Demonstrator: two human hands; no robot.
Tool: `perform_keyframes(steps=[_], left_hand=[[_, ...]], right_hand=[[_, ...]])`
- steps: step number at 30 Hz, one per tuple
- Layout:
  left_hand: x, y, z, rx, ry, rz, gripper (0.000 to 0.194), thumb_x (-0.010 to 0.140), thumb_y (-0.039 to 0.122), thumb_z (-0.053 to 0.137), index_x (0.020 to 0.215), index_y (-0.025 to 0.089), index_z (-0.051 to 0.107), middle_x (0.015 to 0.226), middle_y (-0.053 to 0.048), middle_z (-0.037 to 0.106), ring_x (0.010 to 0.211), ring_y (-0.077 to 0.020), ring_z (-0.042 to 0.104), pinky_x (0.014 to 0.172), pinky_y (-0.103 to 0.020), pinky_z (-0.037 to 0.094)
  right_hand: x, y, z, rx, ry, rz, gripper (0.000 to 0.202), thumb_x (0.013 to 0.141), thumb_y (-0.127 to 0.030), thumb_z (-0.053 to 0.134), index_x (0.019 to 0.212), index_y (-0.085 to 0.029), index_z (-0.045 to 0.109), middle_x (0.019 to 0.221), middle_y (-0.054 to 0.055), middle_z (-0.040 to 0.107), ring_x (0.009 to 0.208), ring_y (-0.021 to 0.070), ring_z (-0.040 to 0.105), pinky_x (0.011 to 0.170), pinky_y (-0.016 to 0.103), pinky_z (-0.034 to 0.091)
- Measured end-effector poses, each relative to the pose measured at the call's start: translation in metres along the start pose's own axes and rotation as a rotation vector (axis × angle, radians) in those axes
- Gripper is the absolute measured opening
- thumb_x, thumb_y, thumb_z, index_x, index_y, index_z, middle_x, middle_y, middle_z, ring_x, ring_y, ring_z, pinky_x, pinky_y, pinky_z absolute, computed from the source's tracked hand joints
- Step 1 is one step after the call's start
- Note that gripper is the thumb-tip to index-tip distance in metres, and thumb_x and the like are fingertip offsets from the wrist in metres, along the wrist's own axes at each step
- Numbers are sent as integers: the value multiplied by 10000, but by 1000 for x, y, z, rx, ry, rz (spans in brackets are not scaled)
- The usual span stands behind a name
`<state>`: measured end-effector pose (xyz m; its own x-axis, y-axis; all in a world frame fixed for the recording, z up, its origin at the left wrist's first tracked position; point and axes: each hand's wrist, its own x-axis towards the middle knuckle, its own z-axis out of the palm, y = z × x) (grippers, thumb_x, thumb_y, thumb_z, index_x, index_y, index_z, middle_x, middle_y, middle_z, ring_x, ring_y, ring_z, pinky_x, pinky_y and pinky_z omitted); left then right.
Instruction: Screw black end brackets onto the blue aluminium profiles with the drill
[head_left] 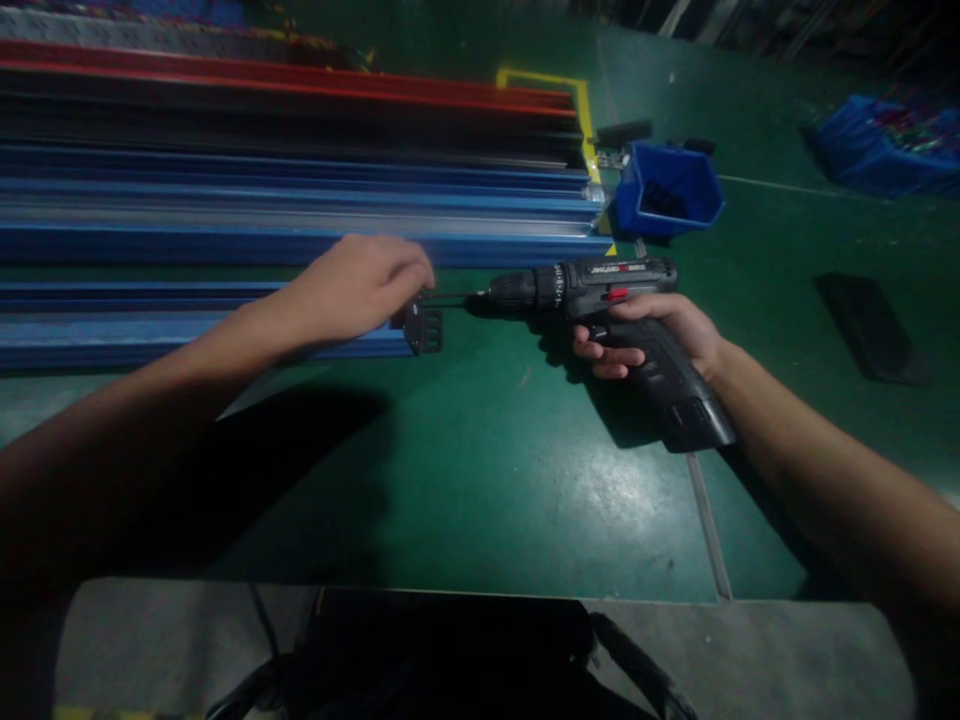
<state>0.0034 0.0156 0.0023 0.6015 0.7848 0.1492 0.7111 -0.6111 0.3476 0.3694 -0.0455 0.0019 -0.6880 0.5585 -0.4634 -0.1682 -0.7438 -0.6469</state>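
My right hand [660,325] is wrapped around the grip of a black cordless drill [622,285], a finger at its trigger. The drill lies level above the green table, its long thin bit [450,298] pointing left. The bit's tip reaches a black end cap [424,328] on the end of a blue metal profile [360,345]. Over that profile end lies my left hand [367,285], closed around it, with thumb and fingertips bent down close to the bit's tip. Its far fingers are hidden, and any screw there is too small to make out.
Several long blue, black and red profiles [300,200] lie side by side behind my left hand. A blue bin [667,190] with dark parts stands by their ends. Farther right are a flat black object [870,325] and another blue container [892,145]. The table's front edge [480,597] is near me.
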Motion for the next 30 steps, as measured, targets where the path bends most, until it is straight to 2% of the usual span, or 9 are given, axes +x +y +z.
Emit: perform_keyframes(steps=[6,13,20,30], left_hand=[[-1,4,-5,29,-52,-36,430,1017,375,390,1059,172,766,1054,-84,762,999,-254,678,961,-388,493],[-2,6,-7,57,-63,-47,430,1038,354,383,1084,136,751,1084,-84,763,988,-215,648,940,-326,461],[-2,4,-6,64,-75,-55,431,1042,369,381,1100,140,742,1110,-82,761,999,-210,636,939,-318,456],[-2,5,-7,51,-72,-38,440,1045,359,380,1099,117,743,1100,-94,754,1012,-227,649,943,-336,453]], right_hand=[[0,0,0,-5,-13,1,166,993,-217,506,1107,-105,552,895,58,640,546,73,485,609,249,559],[3,2,-7,55,-152,-33,271,953,-207,576,1128,-1,553,918,116,668,594,69,560,681,225,563],[4,2,-9,59,-172,-31,276,959,-206,562,1145,-5,535,934,123,672,601,72,564,695,230,558],[2,2,-5,47,-127,-33,240,974,-197,512,1129,-15,539,920,115,666,588,64,530,688,220,552]])
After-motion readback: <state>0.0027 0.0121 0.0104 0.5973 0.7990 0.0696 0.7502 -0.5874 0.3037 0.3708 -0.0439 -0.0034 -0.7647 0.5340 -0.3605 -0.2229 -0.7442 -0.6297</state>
